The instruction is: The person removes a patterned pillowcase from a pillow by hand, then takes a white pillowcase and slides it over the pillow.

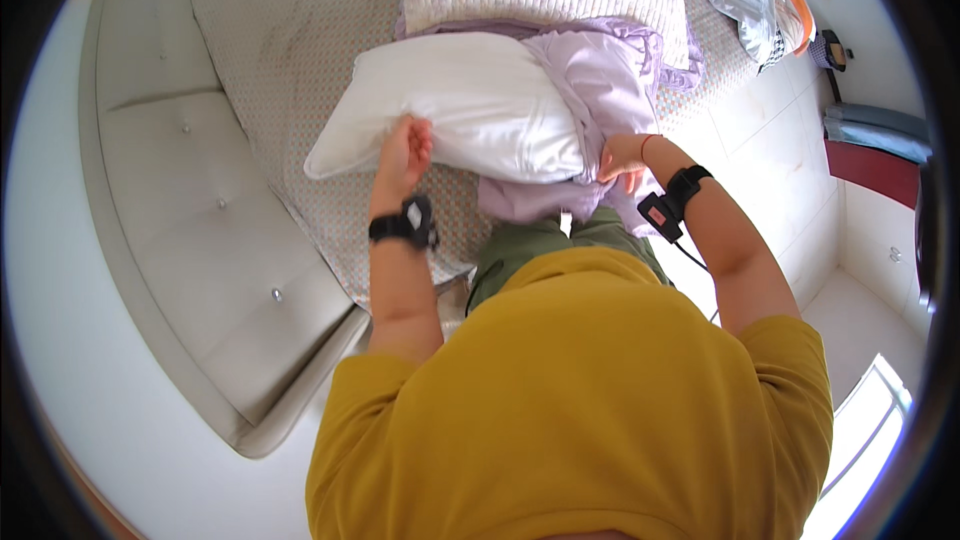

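Mustard short-sleeved shirt (580,400), olive trousers (515,255), black wrist straps (686,183).

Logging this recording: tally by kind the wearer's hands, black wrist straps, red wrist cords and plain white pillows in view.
Hands: 2, left hand and right hand
Black wrist straps: 2, left strap and right strap
Red wrist cord: 1
Plain white pillow: 1, with lilac cloth around its right end
Total: 6, cloth not counted

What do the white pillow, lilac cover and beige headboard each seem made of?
White pillow: probably smooth woven fabric; soft sheen on folds.
Lilac cover: thin matte cloth, judging by loose creases.
Beige headboard: perhaps leather or imitation; faint gloss.
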Demonstrator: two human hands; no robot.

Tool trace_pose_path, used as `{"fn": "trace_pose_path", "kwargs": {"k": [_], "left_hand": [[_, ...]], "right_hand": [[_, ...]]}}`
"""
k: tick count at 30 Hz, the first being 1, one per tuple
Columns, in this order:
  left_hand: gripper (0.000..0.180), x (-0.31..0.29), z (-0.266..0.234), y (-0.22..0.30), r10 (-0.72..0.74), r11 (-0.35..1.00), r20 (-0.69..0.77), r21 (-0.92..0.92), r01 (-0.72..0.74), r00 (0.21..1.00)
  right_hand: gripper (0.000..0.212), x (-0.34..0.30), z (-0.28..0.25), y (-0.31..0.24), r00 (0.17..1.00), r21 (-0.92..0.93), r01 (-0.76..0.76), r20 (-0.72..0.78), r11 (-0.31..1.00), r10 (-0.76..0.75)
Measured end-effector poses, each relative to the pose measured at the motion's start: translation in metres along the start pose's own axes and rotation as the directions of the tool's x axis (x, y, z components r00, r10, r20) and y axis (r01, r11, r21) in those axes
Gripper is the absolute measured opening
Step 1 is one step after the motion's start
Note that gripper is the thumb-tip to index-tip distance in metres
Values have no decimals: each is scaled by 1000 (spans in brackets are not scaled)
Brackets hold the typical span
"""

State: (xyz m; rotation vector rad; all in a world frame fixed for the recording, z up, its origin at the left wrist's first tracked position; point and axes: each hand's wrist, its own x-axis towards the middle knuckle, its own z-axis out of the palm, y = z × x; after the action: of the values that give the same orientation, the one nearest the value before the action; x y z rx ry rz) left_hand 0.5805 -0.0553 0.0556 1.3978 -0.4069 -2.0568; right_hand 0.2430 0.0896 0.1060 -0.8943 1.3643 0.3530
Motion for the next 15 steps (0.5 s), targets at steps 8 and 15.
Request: {"fn": "trace_pose_path", "kwargs": {"k": [8,15], "left_hand": [[51,61,109,25,83,540,544,680,-497,835],[66,72,117,-4,20,-516,299,821,-246,954]], "right_hand": [[54,19,-28,-62,751,-359,114,-579,926,-317],[77,33,9,-64,646,-324,-69,-736,943,-205]]}}
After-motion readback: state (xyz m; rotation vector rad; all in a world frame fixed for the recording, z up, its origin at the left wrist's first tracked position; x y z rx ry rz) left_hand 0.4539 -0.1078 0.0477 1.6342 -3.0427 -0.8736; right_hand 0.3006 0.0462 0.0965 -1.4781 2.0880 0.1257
